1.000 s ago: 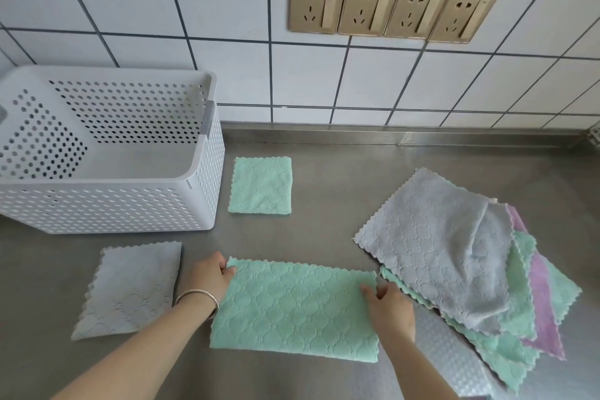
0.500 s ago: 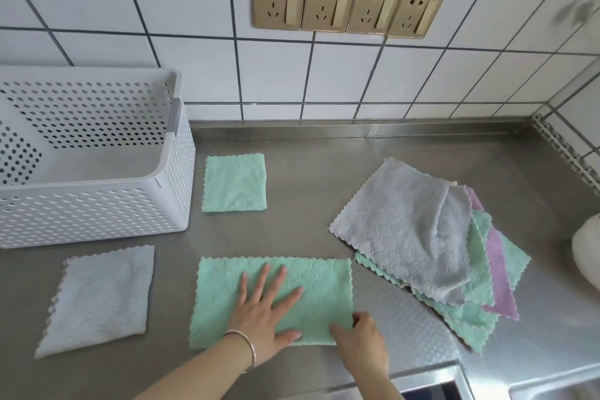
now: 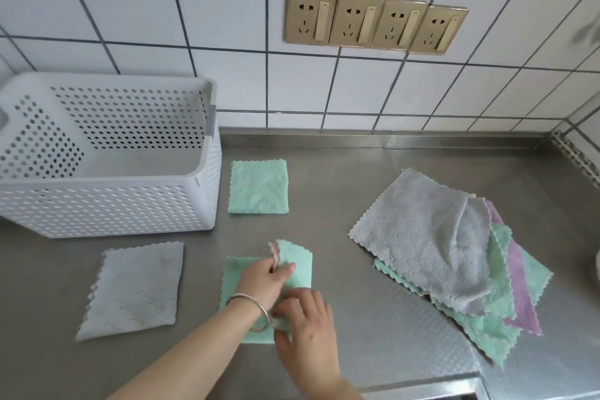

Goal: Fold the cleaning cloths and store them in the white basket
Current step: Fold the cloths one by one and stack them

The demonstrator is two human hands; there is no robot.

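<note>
A green cleaning cloth [image 3: 300, 265] lies folded over near the counter's front edge. My left hand [image 3: 264, 279] pinches its upper right corner, which lifts off the steel. My right hand [image 3: 308, 321] rests on the cloth's lower right part with fingers spread. The white perforated basket [image 3: 107, 201] stands at the left, nothing visible inside. A folded green cloth [image 3: 258, 187] lies just right of the basket. A folded grey cloth [image 3: 134, 289] sits in front of it. At the right is a loose pile of unfolded cloths [image 3: 435, 243], grey on top, green and purple beneath.
The steel counter [image 3: 357, 178] meets a tiled wall with a row of gold sockets [image 3: 375, 21]. The counter's front edge [image 3: 418, 383] runs close below my hands. A white rounded object [image 3: 597, 265] peeks in at the far right edge.
The green cloth went from a long rectangle to about half that width. My left hand moved from pressing flat to pinching a corner, and my right hand brought the right end over.
</note>
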